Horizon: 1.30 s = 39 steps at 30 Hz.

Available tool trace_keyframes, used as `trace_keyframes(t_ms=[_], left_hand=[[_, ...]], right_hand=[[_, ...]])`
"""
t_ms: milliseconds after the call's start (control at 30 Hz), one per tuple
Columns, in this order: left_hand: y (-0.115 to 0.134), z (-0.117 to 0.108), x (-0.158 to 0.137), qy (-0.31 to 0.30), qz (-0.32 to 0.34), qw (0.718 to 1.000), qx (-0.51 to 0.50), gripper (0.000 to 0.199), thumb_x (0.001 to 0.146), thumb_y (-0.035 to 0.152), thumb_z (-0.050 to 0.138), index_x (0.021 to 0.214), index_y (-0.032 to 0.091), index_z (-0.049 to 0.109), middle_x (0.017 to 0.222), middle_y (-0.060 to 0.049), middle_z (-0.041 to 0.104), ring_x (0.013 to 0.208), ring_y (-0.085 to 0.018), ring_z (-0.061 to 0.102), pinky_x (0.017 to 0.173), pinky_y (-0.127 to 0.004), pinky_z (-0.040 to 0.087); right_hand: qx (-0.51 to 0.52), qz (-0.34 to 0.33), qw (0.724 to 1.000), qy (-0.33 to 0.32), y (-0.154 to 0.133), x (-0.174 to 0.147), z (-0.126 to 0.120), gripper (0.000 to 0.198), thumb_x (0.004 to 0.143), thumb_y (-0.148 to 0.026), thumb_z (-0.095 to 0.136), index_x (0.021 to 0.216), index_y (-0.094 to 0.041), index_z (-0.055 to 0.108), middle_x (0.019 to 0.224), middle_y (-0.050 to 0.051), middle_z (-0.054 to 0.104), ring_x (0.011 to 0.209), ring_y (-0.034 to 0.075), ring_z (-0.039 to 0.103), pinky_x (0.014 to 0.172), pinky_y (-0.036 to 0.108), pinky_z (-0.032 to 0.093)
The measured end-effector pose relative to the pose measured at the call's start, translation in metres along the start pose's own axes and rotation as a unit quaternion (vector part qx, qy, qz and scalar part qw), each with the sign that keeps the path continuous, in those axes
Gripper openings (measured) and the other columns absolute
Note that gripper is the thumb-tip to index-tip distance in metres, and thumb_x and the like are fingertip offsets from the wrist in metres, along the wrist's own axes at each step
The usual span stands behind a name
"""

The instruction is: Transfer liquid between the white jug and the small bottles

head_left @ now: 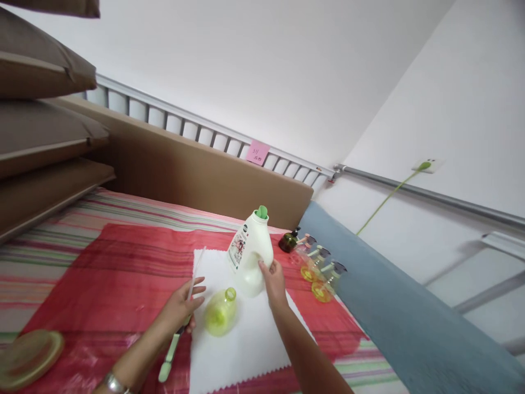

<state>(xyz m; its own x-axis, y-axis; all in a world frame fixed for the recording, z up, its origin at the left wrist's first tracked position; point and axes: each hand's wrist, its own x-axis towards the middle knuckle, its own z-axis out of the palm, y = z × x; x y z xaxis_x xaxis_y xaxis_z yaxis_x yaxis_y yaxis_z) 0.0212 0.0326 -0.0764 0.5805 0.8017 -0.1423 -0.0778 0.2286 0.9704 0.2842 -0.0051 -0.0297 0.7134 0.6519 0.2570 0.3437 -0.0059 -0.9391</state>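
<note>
Green-spouted, the pump (169, 357) held by the left hand (181, 307) is apparently hidden mid-length (right hand (274, 280) grips a jug (251, 256)).

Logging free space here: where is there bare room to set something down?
Bare: the mat's near part, between the bottle and right forearm; also the red cloth left of the mat, beyond the left hand. Crowded: around the jug, which the right hand holds, and along the pump bottles.

The pink note (258, 152) bears two short handwritten lines, too small to read for certain. The white jug (262, 251) carries a dark round emblem (245, 228) and a printed label (238, 247), its wording illegible.
</note>
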Motion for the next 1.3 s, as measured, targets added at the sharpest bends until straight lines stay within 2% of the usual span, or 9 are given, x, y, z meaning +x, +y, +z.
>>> trace_keyframes(t_ms=[233,333,500,567,733,933,1100,1200,1300], left_hand=[[0.0,-0.001,0.002,0.023,-0.012,1.0,-0.009,0.078,0.063,0.052,0.062,0.126,0.016,0.032,0.136,-0.026,0.041,0.031,-0.007,0.052,0.03,-0.026,0.038],[0.003,-0.002,0.005,0.007,-0.014,1.0,-0.01,0.073,0.063,0.051,0.062,0.122,0.016,0.036,0.136,-0.024,0.042,0.031,-0.005,0.051,0.032,-0.026,0.039],[0.006,0.004,0.005,0.007,-0.012,1.0,0.01,0.06,0.064,0.047,0.062,0.111,0.015,0.044,0.135,-0.021,0.045,0.03,-0.002,0.048,0.03,-0.023,0.034],[0.007,0.007,0.003,0.006,-0.012,1.0,0.013,0.059,0.065,0.045,0.06,0.113,0.015,0.043,0.135,-0.021,0.045,0.03,-0.002,0.048,0.03,-0.023,0.034],[0.004,0.015,0.002,0.019,0.008,0.999,0.041,0.057,0.069,0.038,0.061,0.12,0.018,0.044,0.131,-0.017,0.05,0.032,-0.001,0.046,0.031,-0.019,0.033],[0.016,0.028,-0.003,0.047,0.04,0.989,0.137,0.061,0.066,0.034,0.066,0.123,0.018,0.048,0.125,-0.013,0.055,0.035,-0.001,0.043,0.032,-0.019,0.034],[0.035,0.039,-0.011,0.056,0.057,0.977,0.198,0.062,0.065,0.037,0.068,0.123,0.019,0.053,0.106,-0.008,0.067,0.046,-0.009,0.055,0.038,-0.02,0.037],[0.032,0.043,-0.007,0.07,0.081,0.965,0.238,0.06,0.063,0.038,0.071,0.119,0.02,0.058,0.095,-0.005,0.071,0.069,-0.019,0.065,0.055,-0.023,0.046],[0.022,0.046,0.003,0.075,0.103,0.955,0.269,0.055,0.061,0.038,0.072,0.113,0.022,0.063,0.107,-0.005,0.068,0.096,-0.024,0.063,0.081,-0.029,0.046]], right_hand=[[-0.063,-0.003,0.998,0.02,-0.023,0.021,0.002,0.043,0.064,-0.054,0.061,0.081,-0.015,0.058,0.071,0.005,0.066,0.063,0.02,0.06,0.055,0.028,0.045],[-0.113,-0.028,0.993,0.006,-0.053,0.028,-0.024,0.04,0.066,-0.055,0.059,0.076,-0.017,0.057,0.06,0.0,0.06,0.054,0.017,0.054,0.052,0.027,0.04],[-0.216,-0.048,0.974,-0.054,-0.111,0.018,-0.097,0.036,0.066,-0.052,0.063,0.073,-0.017,0.06,0.05,-0.003,0.057,0.048,0.015,0.05,0.051,0.026,0.036],[-0.274,-0.051,0.956,-0.096,-0.128,0.008,-0.123,0.036,0.067,-0.053,0.062,0.074,-0.018,0.062,0.047,-0.004,0.056,0.048,0.015,0.05,0.051,0.026,0.037],[-0.44,-0.059,0.867,-0.225,-0.145,-0.02,-0.159,0.04,0.072,-0.057,0.053,0.084,-0.02,0.065,0.05,-0.003,0.061,0.045,0.016,0.054,0.051,0.027,0.042],[-0.49,-0.128,0.805,-0.308,-0.145,-0.044,-0.161,0.04,0.072,-0.057,0.057,0.096,-0.026,0.066,0.095,0.002,0.072,0.083,0.025,0.066,0.071,0.029,0.05],[-0.546,-0.163,0.751,-0.333,-0.147,-0.044,-0.152,0.042,0.075,-0.058,0.055,0.102,-0.027,0.064,0.099,0.003,0.071,0.086,0.025,0.065,0.073,0.031,0.049],[-0.563,-0.182,0.733,-0.337,-0.147,-0.041,-0.15,0.042,0.076,-0.059,0.053,0.101,-0.027,0.063,0.098,0.002,0.071,0.084,0.025,0.066,0.071,0.03,0.049],[-0.572,-0.189,0.724,-0.338,-0.148,-0.04,-0.148,0.04,0.076,-0.06,0.053,0.095,-0.027,0.063,0.093,0.002,0.072,0.082,0.025,0.066,0.068,0.03,0.049]])
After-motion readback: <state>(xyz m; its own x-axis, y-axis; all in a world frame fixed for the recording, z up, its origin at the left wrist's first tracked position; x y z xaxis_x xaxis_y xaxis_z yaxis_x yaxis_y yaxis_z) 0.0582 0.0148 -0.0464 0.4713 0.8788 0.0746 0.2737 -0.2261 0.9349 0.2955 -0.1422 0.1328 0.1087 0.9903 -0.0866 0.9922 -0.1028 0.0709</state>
